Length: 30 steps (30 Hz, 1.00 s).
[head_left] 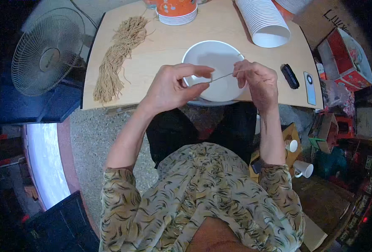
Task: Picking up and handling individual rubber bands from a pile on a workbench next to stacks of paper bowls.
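In the head view, we see a thin cord [222, 78] stretched above the mouth of a white tub [211, 51]. The left hand [173, 86] holds its left end at the thumb and forefinger tips, while the right hand [261, 82] pinches it over the tub's right rim. We judge this two-point hold keeps the cord straight and easy to control; whether it passes through the rim, we cannot tell.

The tub sits at the near edge of the bench [161, 50], mouth upward, probably so both hands reach it comfortably. A bundle of tan cords [118, 63] lies far left of it, seemingly within the left hand's reach. A stack of white tubs [263, 21] lies at the far right, apparently out of the working space, its open end facing near and slightly right.

The held cord's long axis runs left to right, tilted slightly: its left end is nearer us, its right end farther away.
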{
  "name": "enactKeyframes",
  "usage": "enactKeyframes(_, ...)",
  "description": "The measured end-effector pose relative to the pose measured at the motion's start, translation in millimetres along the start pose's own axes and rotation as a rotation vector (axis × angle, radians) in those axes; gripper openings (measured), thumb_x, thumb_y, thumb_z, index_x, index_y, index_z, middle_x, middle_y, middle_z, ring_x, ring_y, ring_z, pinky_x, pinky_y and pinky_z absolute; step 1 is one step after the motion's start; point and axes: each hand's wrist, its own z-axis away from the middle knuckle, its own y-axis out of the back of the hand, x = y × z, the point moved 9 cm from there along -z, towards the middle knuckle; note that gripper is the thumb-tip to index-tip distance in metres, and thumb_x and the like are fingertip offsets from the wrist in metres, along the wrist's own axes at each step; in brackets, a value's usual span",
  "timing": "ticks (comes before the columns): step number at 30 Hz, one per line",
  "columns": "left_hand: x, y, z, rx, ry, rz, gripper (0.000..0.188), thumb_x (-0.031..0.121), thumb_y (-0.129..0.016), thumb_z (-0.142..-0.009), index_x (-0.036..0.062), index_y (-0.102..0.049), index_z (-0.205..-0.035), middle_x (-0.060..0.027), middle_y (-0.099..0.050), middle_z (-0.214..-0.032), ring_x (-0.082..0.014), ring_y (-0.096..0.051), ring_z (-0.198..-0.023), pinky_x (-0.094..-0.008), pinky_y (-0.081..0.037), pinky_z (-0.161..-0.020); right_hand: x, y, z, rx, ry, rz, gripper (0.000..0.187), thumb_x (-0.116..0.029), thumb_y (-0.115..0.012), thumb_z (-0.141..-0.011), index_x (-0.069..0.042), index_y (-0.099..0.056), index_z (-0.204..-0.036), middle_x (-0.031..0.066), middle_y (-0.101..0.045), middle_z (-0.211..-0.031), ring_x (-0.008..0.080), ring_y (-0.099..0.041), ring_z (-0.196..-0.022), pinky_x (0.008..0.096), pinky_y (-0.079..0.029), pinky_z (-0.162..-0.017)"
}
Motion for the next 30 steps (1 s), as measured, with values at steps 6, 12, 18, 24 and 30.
enactKeyframes(6,9.0,-8.4,-6.3,-0.057,-0.046,-0.091,0.016,0.007,-0.075,-0.082,0.0049,-0.075,-0.098,-0.0059,-0.073,-0.089,-0.0087,-0.064,-0.072,-0.0208,-0.047,-0.059,-6.9,-0.2,-2.7,0.023,0.02,0.079,0.024,-0.019,-0.063,-0.091,0.005,-0.067,-0.087,0.0119,-0.065,-0.084,0.0171,-0.057,-0.068,0.0349,-0.043,-0.082)
enactKeyframes(12,5.3,-6.0,-1.6,0.026,-0.087,0.006,0.006,0.005,-0.074,-0.082,0.0053,-0.075,-0.088,-0.0072,-0.073,-0.091,-0.0207,-0.063,-0.107,-0.0345,-0.047,-0.092,-16.7,-2.5,4.2,0.019,0.102,0.05,0.024,-0.017,-0.062,-0.09,0.005,-0.067,-0.084,0.0124,-0.062,-0.082,0.0177,-0.055,-0.067,0.0349,-0.042,-0.079)
enactKeyframes(18,5.7,-4.8,8.1,0.087,-0.232,-0.206,0.01,0.01,-0.078,-0.077,0.0104,-0.074,-0.086,0.001,-0.073,-0.095,-0.0286,-0.055,-0.122,-0.0422,-0.034,-0.106,-15.2,24.3,11.5,0.186,0.184,-0.163,0.024,-0.015,-0.058,-0.09,0.007,-0.062,-0.081,0.0125,-0.058,-0.083,0.0201,-0.055,-0.079,0.0287,-0.045,-0.071)
enactKeyframes(24,2.1,-19.5,11.6,-0.068,-0.324,-0.246,0.011,0.013,-0.078,-0.077,0.0116,-0.073,-0.086,0.0011,-0.072,-0.096,-0.0276,-0.051,-0.127,-0.0413,-0.035,-0.104,-6.3,58.9,13.2,0.355,0.238,-0.38,0.025,-0.021,-0.052,-0.094,0.001,-0.057,-0.083,0.009,-0.052,-0.075,0.0246,-0.049,-0.087,0.0405,-0.035,-0.099)
enactKeyframes(30,40.4,-31.2,13.6,-0.161,-0.544,-0.562,0.017,0.018,-0.077,-0.071,0.0143,-0.072,-0.086,0.0024,-0.067,-0.094,-0.0232,-0.056,-0.117,-0.0405,-0.041,-0.095,-10.4,67.1,12.4,0.327,0.223,-0.385,0.024,-0.021,-0.053,-0.093,0.001,-0.056,-0.083,0.0096,-0.052,-0.077,0.0245,-0.049,-0.087,0.0409,-0.035,-0.099)
